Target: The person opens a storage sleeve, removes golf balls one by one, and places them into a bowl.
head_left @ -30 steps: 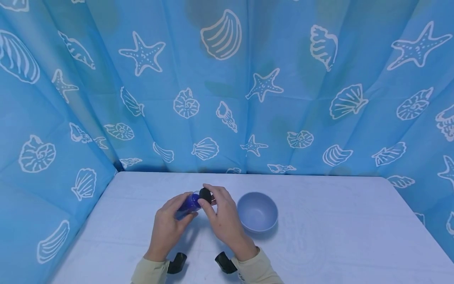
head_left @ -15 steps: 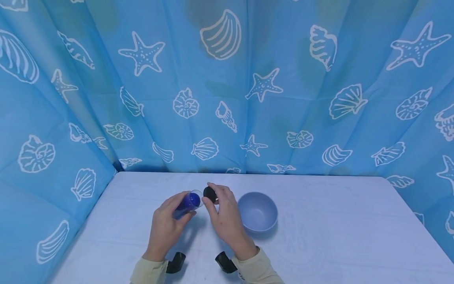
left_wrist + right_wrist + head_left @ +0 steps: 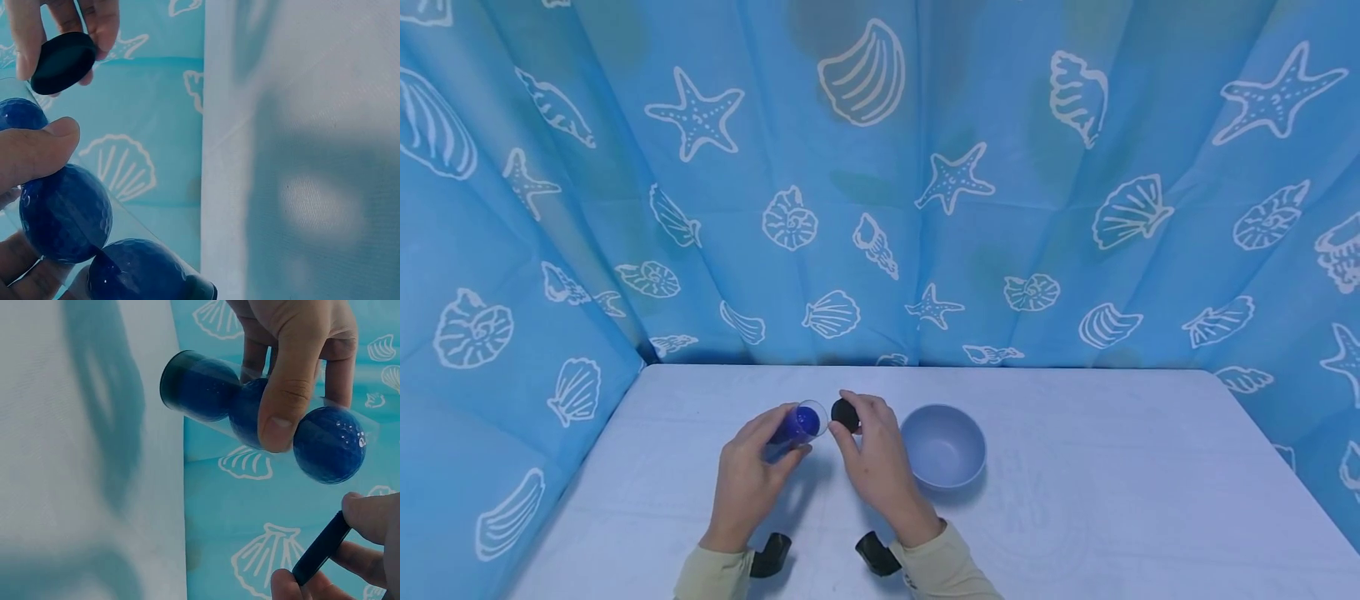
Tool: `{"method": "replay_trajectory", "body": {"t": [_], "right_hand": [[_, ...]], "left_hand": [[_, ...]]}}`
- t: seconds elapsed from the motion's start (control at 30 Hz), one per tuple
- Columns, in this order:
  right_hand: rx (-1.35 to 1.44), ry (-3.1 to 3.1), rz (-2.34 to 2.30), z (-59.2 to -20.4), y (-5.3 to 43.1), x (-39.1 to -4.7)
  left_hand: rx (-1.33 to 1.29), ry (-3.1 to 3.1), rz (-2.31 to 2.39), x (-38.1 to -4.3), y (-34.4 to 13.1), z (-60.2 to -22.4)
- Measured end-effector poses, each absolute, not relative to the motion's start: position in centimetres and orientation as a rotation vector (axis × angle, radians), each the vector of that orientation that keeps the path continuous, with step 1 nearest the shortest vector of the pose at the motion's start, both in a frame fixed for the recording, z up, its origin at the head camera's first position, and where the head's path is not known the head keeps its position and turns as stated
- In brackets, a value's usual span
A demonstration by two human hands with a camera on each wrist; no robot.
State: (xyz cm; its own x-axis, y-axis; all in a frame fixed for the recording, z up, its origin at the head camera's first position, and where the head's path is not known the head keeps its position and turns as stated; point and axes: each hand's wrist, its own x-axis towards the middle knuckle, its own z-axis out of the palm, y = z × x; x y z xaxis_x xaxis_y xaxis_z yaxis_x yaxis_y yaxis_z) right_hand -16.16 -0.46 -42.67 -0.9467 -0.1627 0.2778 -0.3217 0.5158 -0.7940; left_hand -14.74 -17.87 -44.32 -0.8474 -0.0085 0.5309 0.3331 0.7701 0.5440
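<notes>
My left hand [image 3: 748, 479] grips a clear tube [image 3: 215, 425] with three dimpled blue golf balls [image 3: 330, 445] lined up inside it. The tube is tilted above the table, its uncapped mouth facing right toward the other hand. A dark cap closes its far end in the right wrist view. Between thumb and fingers, my right hand [image 3: 880, 467] pinches a round black cap [image 3: 64, 62], held just apart from the tube's open mouth. Right of that hand, a blue-grey bowl [image 3: 943, 479] stands on the table.
A white cloth covers the table [image 3: 1112, 500]. Behind and to the left hangs a blue curtain [image 3: 880, 167] with white shells and starfish. Black wrist mounts [image 3: 771, 556] sit beside both cuffs.
The black cap has come off the tube's mouth and moved slightly right with my right hand. My left hand has shifted a little left, exposing the open end.
</notes>
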Motion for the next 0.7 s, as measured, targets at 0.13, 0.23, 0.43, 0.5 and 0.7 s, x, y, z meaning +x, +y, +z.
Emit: {"method": "replay_trajectory", "body": {"t": [0.13,0.23,0.43,0.5,0.7], "right_hand": [[0.399,-2.614,1.406,-42.9,-0.5,-16.3],[0.384,-2.632,1.410,-43.1,-0.5,-16.4],[0.359,-2.683,1.368,-43.6,-0.6,-16.4],[0.351,-2.698,1.349,-43.8,-0.6,-16.5],[0.330,-2.745,1.308,-44.5,-0.7,-16.7]], "left_hand": [[-0.239,-2.442,-0.890,-14.8,-17.9,-44.3],[-0.237,-2.439,-0.893,-14.8,-17.9,-44.4],[-0.248,-2.429,-0.903,-14.8,-17.9,-44.4],[-0.252,-2.426,-0.905,-14.8,-17.9,-44.4],[-0.266,-2.403,-0.902,-14.8,-18.0,-44.5]]}}
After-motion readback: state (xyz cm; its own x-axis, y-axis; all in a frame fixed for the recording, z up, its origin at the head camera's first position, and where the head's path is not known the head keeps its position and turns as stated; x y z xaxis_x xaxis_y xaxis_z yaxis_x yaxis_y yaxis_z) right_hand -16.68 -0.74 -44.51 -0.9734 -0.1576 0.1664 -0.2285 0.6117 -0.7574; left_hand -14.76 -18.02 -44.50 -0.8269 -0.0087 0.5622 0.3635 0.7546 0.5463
